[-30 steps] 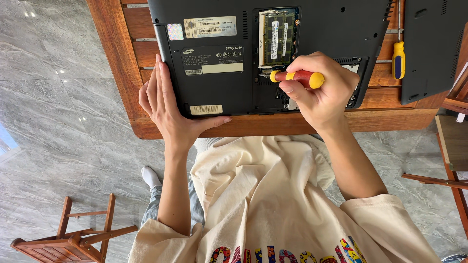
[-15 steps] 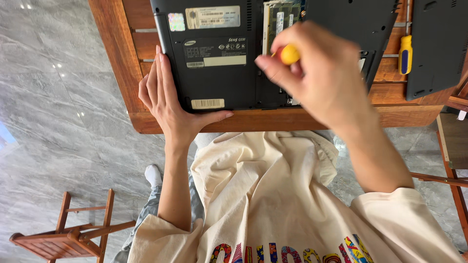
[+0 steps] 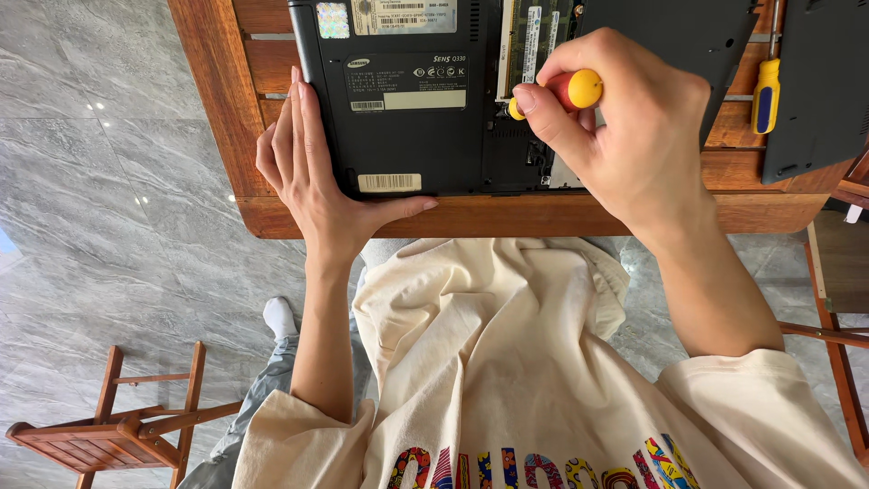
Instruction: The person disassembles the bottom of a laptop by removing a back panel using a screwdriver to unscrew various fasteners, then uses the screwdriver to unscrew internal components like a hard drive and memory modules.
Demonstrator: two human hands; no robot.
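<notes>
1. Upturned black laptop point(image 3: 407, 136) cut off by the top edge; far half out of view.
2. Screwdriver point(image 3: 566, 91) shaft and tip hidden behind right hand point(image 3: 634, 136); only red-and-yellow handle visible.
3. Second yellow-handled screwdriver point(image 3: 767, 91) cropped at top.
4. Black panel point(image 3: 819, 81) cut by right edge.
5. Wooden tabletop point(image 3: 226, 109) cropped at top.
6. Wooden chair point(image 3: 118, 430) cut by bottom edge.

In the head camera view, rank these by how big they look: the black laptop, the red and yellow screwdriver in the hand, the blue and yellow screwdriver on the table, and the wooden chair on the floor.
1. black laptop, cut off by the top edge
2. wooden chair, partly out of frame
3. blue and yellow screwdriver
4. red and yellow screwdriver, mostly hidden in the right hand, so ranks 3 and 4 are unsure
</notes>
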